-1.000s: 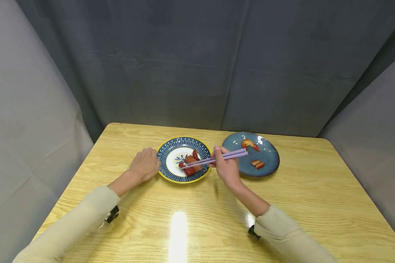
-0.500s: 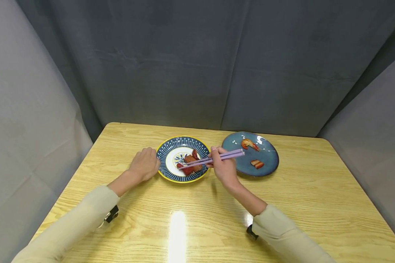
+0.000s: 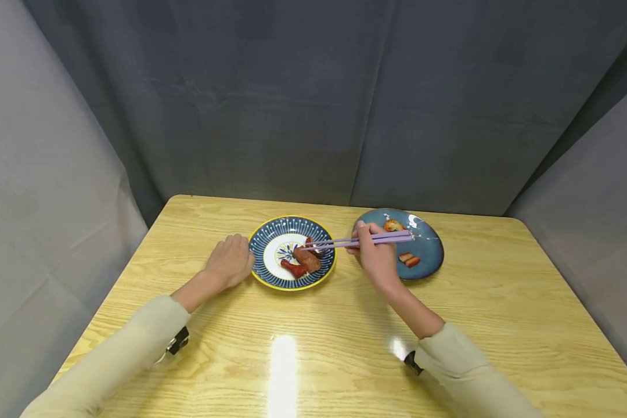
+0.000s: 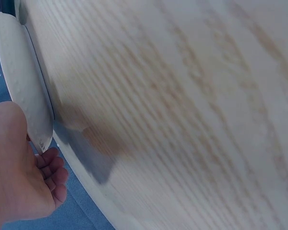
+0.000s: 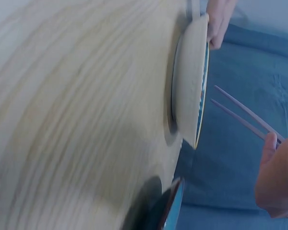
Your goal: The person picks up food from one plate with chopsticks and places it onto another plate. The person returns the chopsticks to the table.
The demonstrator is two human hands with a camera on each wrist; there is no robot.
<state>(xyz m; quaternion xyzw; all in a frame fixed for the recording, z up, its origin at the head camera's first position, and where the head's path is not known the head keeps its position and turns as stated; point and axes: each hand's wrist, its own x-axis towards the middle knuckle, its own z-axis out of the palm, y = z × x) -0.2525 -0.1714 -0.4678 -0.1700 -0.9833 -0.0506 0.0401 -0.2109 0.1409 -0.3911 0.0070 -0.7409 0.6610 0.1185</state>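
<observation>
The right hand [image 3: 378, 258] curls its grip firmly round the chopsticks [image 3: 392, 237], their tips slightly apart with nothing between, and the brown meat [image 3: 308, 260], its long axis ten-to-four, lies toward nine o'clock on the patterned plate [image 3: 271, 252] pinched by the left hand [image 3: 230, 259].

We see a wooden table [image 3: 501, 290] with yellowish, streaked grain and rounded far corners, its glossy top carrying a long bright glare [image 3: 282, 377] at the near middle and a smaller patch of light [image 3: 398, 348] to the right. Behind its far edge we note a dark grey curtain [image 3: 240, 104], lightly creased, with a slanting seam [image 3: 372, 104] just right of centre; a pale cloth [image 3: 42, 203] hangs at the left, a similar sheet [image 3: 590, 168] at the right. In both wrist views we find the wood paler.
</observation>
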